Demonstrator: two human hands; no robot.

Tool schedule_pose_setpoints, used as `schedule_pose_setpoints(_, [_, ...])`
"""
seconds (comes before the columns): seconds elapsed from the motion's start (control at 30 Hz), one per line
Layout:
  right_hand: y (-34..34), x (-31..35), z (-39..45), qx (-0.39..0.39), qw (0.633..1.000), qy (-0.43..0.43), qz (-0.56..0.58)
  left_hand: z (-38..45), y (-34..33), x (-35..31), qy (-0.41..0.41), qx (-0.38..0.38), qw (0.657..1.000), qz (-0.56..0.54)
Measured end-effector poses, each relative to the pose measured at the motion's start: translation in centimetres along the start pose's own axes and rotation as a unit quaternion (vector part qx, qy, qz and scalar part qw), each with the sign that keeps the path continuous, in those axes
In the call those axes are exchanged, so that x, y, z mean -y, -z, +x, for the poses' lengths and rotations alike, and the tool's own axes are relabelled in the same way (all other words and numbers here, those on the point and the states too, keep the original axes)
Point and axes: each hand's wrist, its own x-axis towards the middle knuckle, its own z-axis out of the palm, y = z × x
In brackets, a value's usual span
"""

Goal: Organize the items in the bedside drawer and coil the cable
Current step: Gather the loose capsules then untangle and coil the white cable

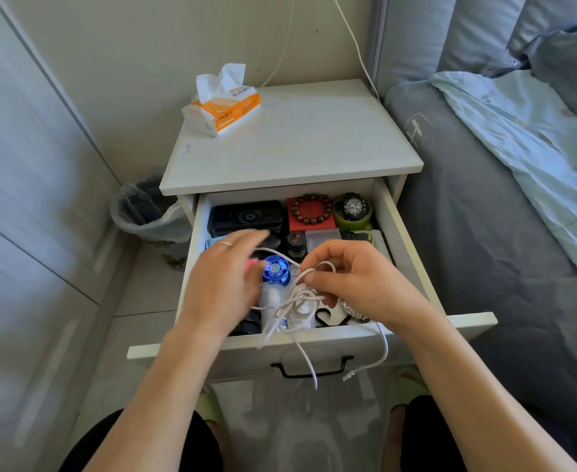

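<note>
- The white cable [299, 303] hangs in loose loops above the open drawer [314, 338], ends dangling over its front.
- The right hand [348, 281] pinches the loops; the left hand [227, 277], blurred, seems open.
- Coiling looks underway; next, gather the trailing ends.

Left hand [227, 277] motion-blurred, grip unclear. Hands cover front drawer [413, 253] items. Pink thing [252, 264] mostly hidden. Forearms cut off below.

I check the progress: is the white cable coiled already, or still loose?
Partly coiled. The right hand pinches several loops of the cable, but two loose ends hang over the drawer front.
</note>
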Motion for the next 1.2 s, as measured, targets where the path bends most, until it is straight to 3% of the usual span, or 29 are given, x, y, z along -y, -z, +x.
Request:
schedule_pose_setpoints(0.07, [-0.2, 0.1, 0.0, 0.004, 1.000, -0.002, 0.004, -0.5, -0.1, -1.7, -0.141, 0.055, 0.987, -0.048])
schedule_pose_setpoints(0.1, [-0.1, 0.1, 0.0, 0.005, 1.000, -0.004, 0.005, -0.9, -0.3, -2.2, -0.150, 0.064, 0.985, -0.049])
schedule_pose_setpoints(0.13, [0.0, 0.1, 0.0, 0.004, 1.000, -0.007, 0.005, -1.0, -0.4, -2.1, -0.122, 0.054, 0.990, -0.042])
schedule_pose_setpoints(0.23, [0.4, 0.1, -0.2, 0.009, 1.000, -0.010, 0.011, -0.5, -0.3, 0.6, 0.090, -0.012, 0.995, 0.032])
schedule_pose_setpoints(0.3, [0.4, 0.1, -0.2, 0.008, 1.000, -0.010, 0.008, -0.2, -0.1, 1.7, 0.111, -0.013, 0.993, 0.042])
schedule_pose_setpoints(0.4, [0.0, 0.1, -0.2, 0.012, 1.000, -0.016, 0.005, -0.5, 0.0, -0.4, -0.098, 0.046, 0.993, -0.038])
schedule_pose_setpoints(0.47, [-0.1, 0.1, -0.1, 0.013, 1.000, -0.017, 0.012, -1.3, -0.2, -1.6, -0.154, 0.062, 0.985, -0.049])
schedule_pose_setpoints(0.5, [-0.1, 0.1, -0.1, 0.011, 1.000, -0.017, 0.019, -1.2, -0.2, -1.2, -0.125, 0.038, 0.990, -0.052])
schedule_pose_setpoints(0.6, [0.0, 0.1, -0.2, 0.015, 0.998, -0.026, 0.048, -0.7, 0.2, 1.4, 0.061, -0.044, 0.997, -0.026])
schedule_pose_setpoints(0.67, [-0.1, 0.1, -0.1, 0.018, 0.998, -0.036, 0.052, -0.6, 0.1, 2.3, 0.130, -0.033, 0.991, -0.012])
schedule_pose_setpoints(0.73, [-0.2, 0.0, 0.1, 0.018, 0.998, -0.041, 0.044, -0.8, -0.1, 1.5, 0.096, 0.022, 0.993, -0.066])
schedule_pose_setpoints(0.8, [-0.4, 0.0, 0.2, 0.014, 0.998, -0.040, 0.041, -1.2, -0.1, 0.0, -0.002, 0.081, 0.992, -0.097])
schedule_pose_setpoints(0.87, [-0.6, 0.0, 0.2, 0.013, 0.998, -0.029, 0.050, -1.2, -0.1, -0.8, -0.065, 0.078, 0.990, -0.101])
schedule_pose_setpoints(1.1, [-0.6, 0.3, -0.9, -0.006, 0.996, 0.008, 0.091, -1.8, 1.7, 1.3, 0.080, -0.024, 0.991, -0.109])
schedule_pose_setpoints(1.2, [-0.8, 0.4, -1.4, -0.010, 0.994, 0.021, 0.109, -3.1, 3.6, 0.5, 0.135, 0.036, 0.970, -0.198])
